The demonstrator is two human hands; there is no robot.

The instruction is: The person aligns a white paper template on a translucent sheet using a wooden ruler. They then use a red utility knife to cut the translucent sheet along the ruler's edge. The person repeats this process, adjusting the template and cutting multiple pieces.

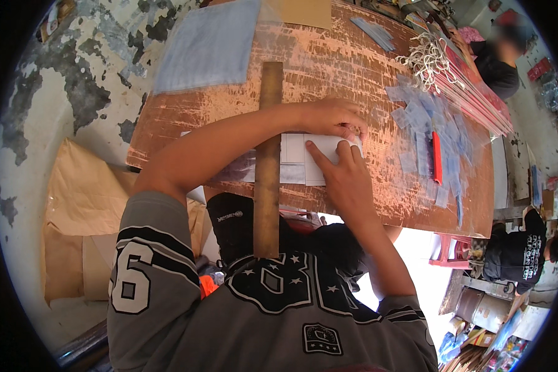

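A white sheet of paper or thin card (294,155), creased into panels, lies along the near edge of the worn table. At its far right edge, my left hand (338,116) has its fingers curled down onto the sheet. My right hand (347,170) rests on the right part of the sheet, thumb and fingers spread apart and pressing on it. Across the sheet, under my left forearm, runs a long flat brown bar (267,198), its near end reaching past the table edge toward my lap. Dark printed sheet (235,168) shows to the left of the bar.
Clear plastic pieces (423,130) are scattered at the right, with a red-handled cutter (437,158) on them. Beyond are a bundle of pink sticks with white cords (462,84) and a stack of bluish plastic sheets (211,46). Two other people are at the right.
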